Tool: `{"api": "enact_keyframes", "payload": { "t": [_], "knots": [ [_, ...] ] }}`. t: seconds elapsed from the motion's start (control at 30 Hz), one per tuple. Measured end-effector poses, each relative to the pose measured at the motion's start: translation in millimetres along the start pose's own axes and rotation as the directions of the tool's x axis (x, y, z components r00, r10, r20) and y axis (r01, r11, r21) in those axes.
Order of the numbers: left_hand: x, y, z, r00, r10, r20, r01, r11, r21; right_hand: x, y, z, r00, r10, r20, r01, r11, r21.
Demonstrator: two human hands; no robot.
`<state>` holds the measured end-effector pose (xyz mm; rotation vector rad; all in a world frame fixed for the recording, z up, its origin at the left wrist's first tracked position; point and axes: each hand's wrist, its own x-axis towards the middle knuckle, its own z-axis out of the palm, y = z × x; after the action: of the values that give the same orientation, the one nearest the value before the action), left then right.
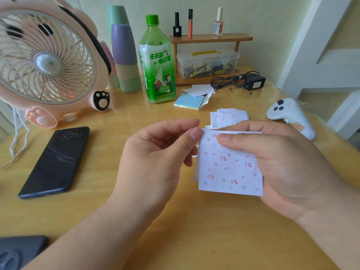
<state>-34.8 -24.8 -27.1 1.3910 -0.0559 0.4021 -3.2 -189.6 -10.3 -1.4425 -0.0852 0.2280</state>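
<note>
Black phone [56, 162] lies left on the bench [194, 236], well apart from the hands. Left hand [155, 156] pinches the top-left corner of the cherry-print paper square [229, 168]. Right hand [288, 168] grips its right edge, thumb across the top. Square held above the bench, right of centre. Cherry-print sheets [231, 115] just beyond, white controller [290, 115] right. Bare wood near side.

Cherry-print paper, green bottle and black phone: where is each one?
cherry-print paper [229, 168], head view, middle of the printed sheet.
green bottle [158, 61], head view, on its label.
black phone [55, 161], head view, middle of its screen.
</note>
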Motion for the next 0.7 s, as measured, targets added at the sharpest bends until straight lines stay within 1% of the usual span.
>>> {"api": "enact_keyframes", "payload": {
  "t": [0.3, 0.43, 0.53, 0.57, 0.63, 0.7],
  "knots": [
    [1.3, -4.9, -1.8, 0.999, -0.001, 0.04, 0.002, 1.0, -0.021, 1.7, 2.8, -1.1, 1.0, -0.009, 0.009, 0.009, 1.0, 0.003],
    [1.1, -6.2, -3.0, 0.995, -0.014, 0.095, 0.017, 0.999, -0.032, 2.6, 0.9, -4.3, 1.0, -0.018, 0.018, 0.018, 1.0, 0.005],
    [1.6, -6.4, -4.1, 0.988, -0.039, 0.151, 0.044, 0.999, -0.03, 2.9, -4.1, -4.3, 0.995, -0.081, 0.062, 0.088, 0.988, -0.13],
    [1.7, -6.2, -4.9, 0.985, -0.043, 0.167, 0.049, 0.998, -0.032, 3.2, -2.9, -5.0, 0.992, -0.095, 0.078, 0.104, 0.986, -0.131],
    [3.1, -6.0, -6.1, 0.979, -0.044, 0.2, 0.052, 0.998, -0.038, 3.8, 1.8, -7.5, 0.998, -0.042, 0.052, 0.045, 0.998, -0.048],
    [4.3, -5.8, -7.5, 0.974, -0.041, 0.223, 0.05, 0.998, -0.032, 4.0, 3.4, -7.4, 0.998, -0.017, 0.06, 0.019, 0.999, -0.026]
  ]
}}
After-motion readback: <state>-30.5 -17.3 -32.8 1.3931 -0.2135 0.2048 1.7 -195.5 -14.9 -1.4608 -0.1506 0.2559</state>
